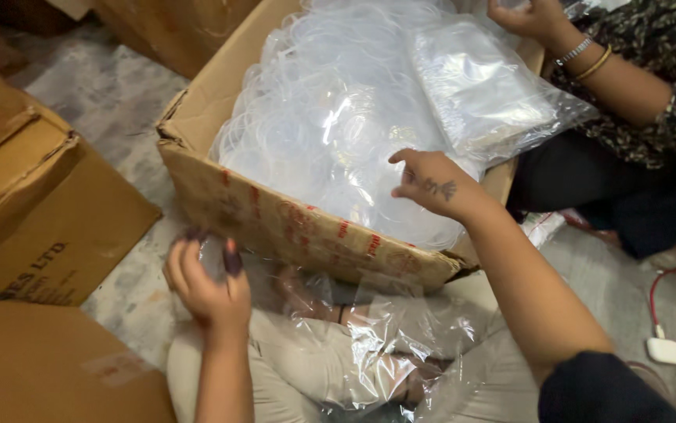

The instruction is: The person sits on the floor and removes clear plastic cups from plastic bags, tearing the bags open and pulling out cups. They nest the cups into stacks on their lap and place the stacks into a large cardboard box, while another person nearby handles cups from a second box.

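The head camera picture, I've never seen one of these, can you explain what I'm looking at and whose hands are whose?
This is one picture from a camera worn on a person's head, looking down at their own two bare hands; there is no machine. Their left hand pinches the top edge of a clear plastic bag that lies across their lap. Their right hand reaches, fingers spread and holding nothing that I can see, over an open cardboard box filled with a heap of clear plastic rings. A filled clear packet lies on top of that heap. At the upper right a second person sits beside the box; their hand, with bangles on the wrist, rests at the box's far corner. More cardboard boxes stand on the stone floor to the left, and a white charger lies at the right.
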